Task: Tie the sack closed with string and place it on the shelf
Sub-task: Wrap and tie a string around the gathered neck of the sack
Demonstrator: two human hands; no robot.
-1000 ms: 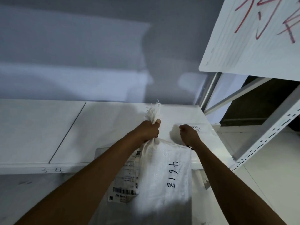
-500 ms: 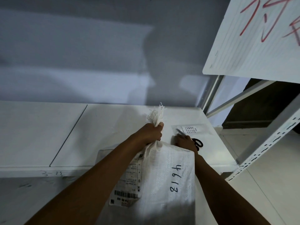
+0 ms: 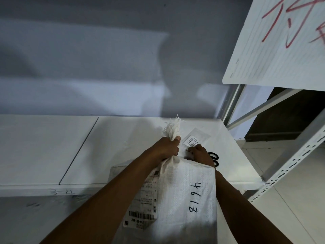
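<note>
- Woven white sack point(image 3: 184, 191), hand-marked 4618, with a barcode shipping label point(image 3: 146, 205) on its left face; the neck sits over the shelf board point(image 3: 123, 147) near its front right corner, and the body hangs down in front of the front edge
- Left hand point(image 3: 167, 147): fist wrapped tight round the gathered neck, thumb up against the frayed tuft point(image 3: 173, 127) that sticks out above it
- Right hand point(image 3: 202, 155): down on the board just right of the neck, fingers curled at the near edge of a small clear packet point(image 3: 195, 138); cannot tell whether they pinch anything
- Black-handled scissors point(image 3: 215, 160) lie just beside that hand, toward the board's right edge
- No string seen round the neck, so the tie looks not yet made
- Handling, judged: the cloth is soft and limp, bunches easily, and the weave is likely slick; the load seems light to moderate, since one hand carries it; contents hidden, fragility unknown
- Best hold is the bunched neck just under the tuft; tie below the fist, then support the base when lifting onto the board
</note>
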